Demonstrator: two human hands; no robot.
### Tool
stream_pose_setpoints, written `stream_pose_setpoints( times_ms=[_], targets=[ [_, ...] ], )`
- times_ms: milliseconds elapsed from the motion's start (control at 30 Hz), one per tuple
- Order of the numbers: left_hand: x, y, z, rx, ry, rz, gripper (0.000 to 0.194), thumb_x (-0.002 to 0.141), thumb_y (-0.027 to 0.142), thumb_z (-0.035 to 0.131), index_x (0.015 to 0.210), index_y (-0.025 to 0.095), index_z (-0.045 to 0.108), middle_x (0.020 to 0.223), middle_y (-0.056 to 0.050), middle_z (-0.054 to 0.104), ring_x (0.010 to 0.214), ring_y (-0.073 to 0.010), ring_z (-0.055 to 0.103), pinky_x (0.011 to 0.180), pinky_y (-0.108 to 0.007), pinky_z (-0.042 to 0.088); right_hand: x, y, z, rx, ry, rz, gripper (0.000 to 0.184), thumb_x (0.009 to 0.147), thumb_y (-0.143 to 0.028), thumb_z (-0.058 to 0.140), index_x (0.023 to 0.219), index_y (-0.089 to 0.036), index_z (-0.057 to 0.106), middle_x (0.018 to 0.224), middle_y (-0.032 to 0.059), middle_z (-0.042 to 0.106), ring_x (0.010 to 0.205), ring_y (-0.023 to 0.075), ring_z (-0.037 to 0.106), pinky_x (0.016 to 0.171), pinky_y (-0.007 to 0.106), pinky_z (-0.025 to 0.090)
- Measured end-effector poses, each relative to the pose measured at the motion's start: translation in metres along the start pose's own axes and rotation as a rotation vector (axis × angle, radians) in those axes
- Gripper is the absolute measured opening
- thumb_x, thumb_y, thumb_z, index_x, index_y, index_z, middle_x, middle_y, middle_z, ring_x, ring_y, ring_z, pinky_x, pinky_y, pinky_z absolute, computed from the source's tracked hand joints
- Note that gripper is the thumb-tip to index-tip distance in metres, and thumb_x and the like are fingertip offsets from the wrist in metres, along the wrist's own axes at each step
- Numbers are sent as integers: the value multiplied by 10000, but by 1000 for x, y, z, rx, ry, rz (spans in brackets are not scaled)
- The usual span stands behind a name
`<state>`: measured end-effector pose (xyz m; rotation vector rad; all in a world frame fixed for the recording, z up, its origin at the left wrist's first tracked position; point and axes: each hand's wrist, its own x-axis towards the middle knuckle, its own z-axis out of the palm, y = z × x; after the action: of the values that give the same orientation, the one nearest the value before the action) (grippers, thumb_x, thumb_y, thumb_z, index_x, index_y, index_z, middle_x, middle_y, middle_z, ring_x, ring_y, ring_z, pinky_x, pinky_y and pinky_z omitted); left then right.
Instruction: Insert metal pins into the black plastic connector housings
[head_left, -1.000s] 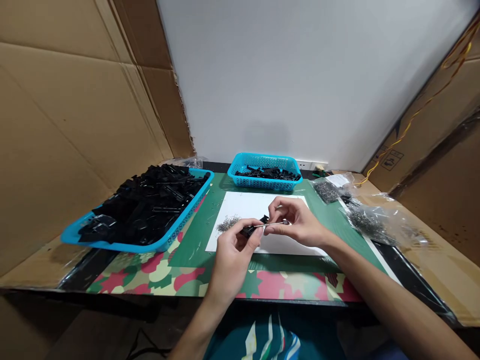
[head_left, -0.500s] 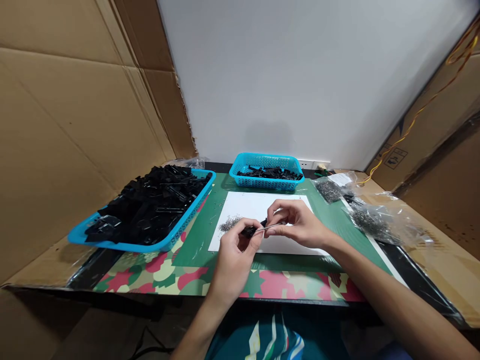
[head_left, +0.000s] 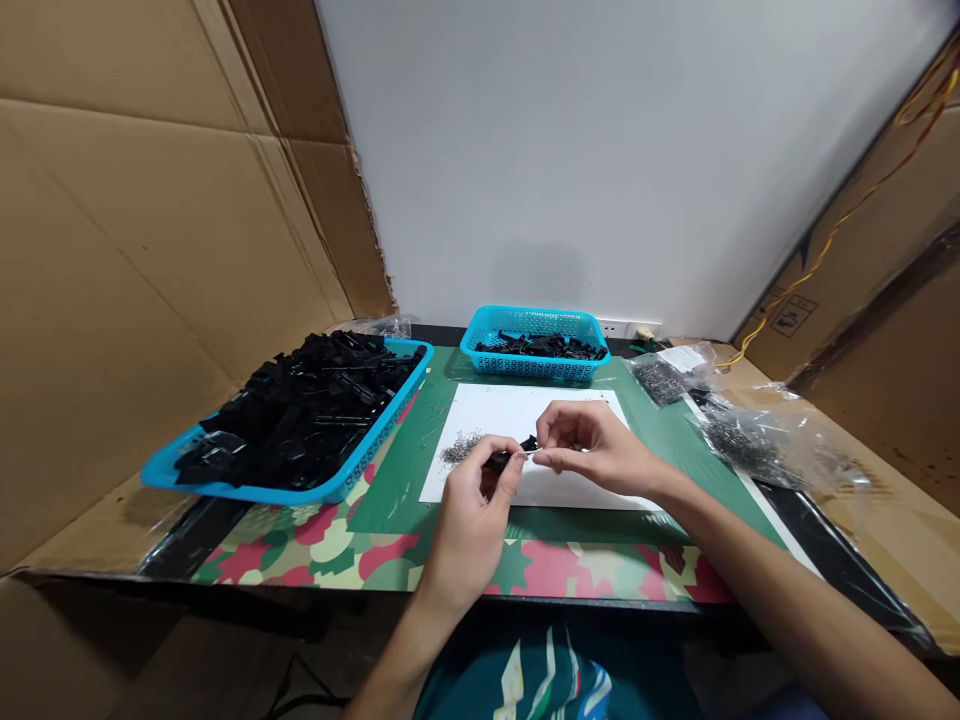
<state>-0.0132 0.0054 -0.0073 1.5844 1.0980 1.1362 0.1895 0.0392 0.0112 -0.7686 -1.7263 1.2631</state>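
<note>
My left hand (head_left: 478,487) pinches a small black plastic part (head_left: 498,461) between thumb and fingers, over the white sheet (head_left: 555,490). Close against it on the right, my right hand (head_left: 589,447) is closed, thumb and index pinching a thin metal piece (head_left: 532,453) at the part's near side. Most of the metal piece is hidden by the fingers. Just left of my left hand, a loose pile of tiny metal pieces (head_left: 459,449) lies on the sheet.
A large blue basket (head_left: 341,484) heaped with black parts (head_left: 300,400) stands at the left. Behind the sheet is a smaller blue basket (head_left: 536,366) with more black parts. Clear plastic bags of metal pieces (head_left: 739,445) lie at the right. Cardboard walls (head_left: 150,250) flank the table.
The thin metal piece, earlier seen as a long line between my hands, now shows only as a short bit at the fingertips. My right hand has shifted very slightly; both hands keep their grip.
</note>
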Motion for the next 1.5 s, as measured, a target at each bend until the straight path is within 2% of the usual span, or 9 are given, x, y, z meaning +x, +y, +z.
stream_pose_setpoints(
  times_ms=[100, 200, 433, 600, 700, 900, 1067, 1300, 1500],
  targets=[
    [1, 3, -1, -3, 64, 5, 268, 1005, 461, 617, 980, 196, 647, 816, 17, 590, 638, -111, 457, 577, -228, 358, 0, -2, 1, -47, 17, 21, 261, 878, -361, 839, 914, -192, 644, 645, -79, 403, 595, 97, 331, 547, 258, 242],
    [1, 5, -2, -12, 71, 3, 276, 1004, 464, 619, 976, 192, 655, 823, 16, 601, 632, -106, 458, 574, -225, 365, -1, -2, 3, -92, 17, 37, 214, 901, -358, 805, 979, -185, 705, 623, -90, 278, 586, 100, 237, 537, 276, 179],
    [5, -1, -5, 66, 5, 24, 302, 1007, 479, 608, 1054, 192, 691, 798, 17, 602, 675, -125, 510, 605, -230, 405, 1, 1, 6, -217, 27, 5, 191, 915, -309, 716, 846, -137, 762, 598, -65, 346, 582, 96, 266, 533, 268, 208],
    [-2, -4, -9, 160, -101, -71, 534, 1026, 587, 509, 1382, 214, 647, 850, -20, 702, 747, -188, 622, 641, -271, 462, 1, 1, -16, -256, 83, 69, 120, 833, -224, 700, 782, -129, 752, 598, -40, 491, 574, 95, 325, 535, 257, 244],
    [-9, -8, -8, 282, -145, -99, 600, 1042, 612, 449, 1502, 249, 576, 899, -34, 742, 806, -225, 678, 708, -312, 515, 0, 1, -30, -335, -7, 191, 144, 826, -244, 700, 764, -125, 753, 590, -25, 546, 561, 99, 392, 533, 253, 279],
    [-13, -16, -2, 433, -132, 38, 398, 1050, 455, 513, 1310, 235, 719, 1254, -85, 757, 1195, -287, 684, 998, -389, 530, 2, 9, -30, -441, -170, 308, 161, 837, -252, 699, 768, -116, 752, 594, -23, 584, 557, 94, 431, 521, 250, 274],
    [-13, -15, 0, 456, -181, 115, 309, 1051, 334, 547, 1304, 261, 708, 1255, -65, 756, 1179, -270, 684, 960, -374, 540, 3, 11, -22, -495, -189, 289, 117, 829, -172, 662, 747, -119, 726, 568, -52, 506, 555, 84, 377, 521, 253, 248],
    [-15, -13, 0, 471, -210, 135, 301, 1056, 311, 556, 1317, 269, 701, 1213, -76, 757, 1115, -272, 688, 941, -386, 541, 3, 8, -14, -635, -146, 242, 103, 819, -127, 657, 733, -131, 714, 533, -76, 423, 539, 81, 330, 546, 279, 216],
    [-16, -14, 0, 484, -208, 142, 302, 1067, 329, 538, 1316, 270, 699, 1243, -91, 751, 1133, -285, 691, 973, -411, 540, 0, 7, -7, -718, -128, 182, 116, 799, -110, 634, 691, -146, 657, 561, -65, 441, 557, 87, 338, 569, 282, 223]
  ],
)
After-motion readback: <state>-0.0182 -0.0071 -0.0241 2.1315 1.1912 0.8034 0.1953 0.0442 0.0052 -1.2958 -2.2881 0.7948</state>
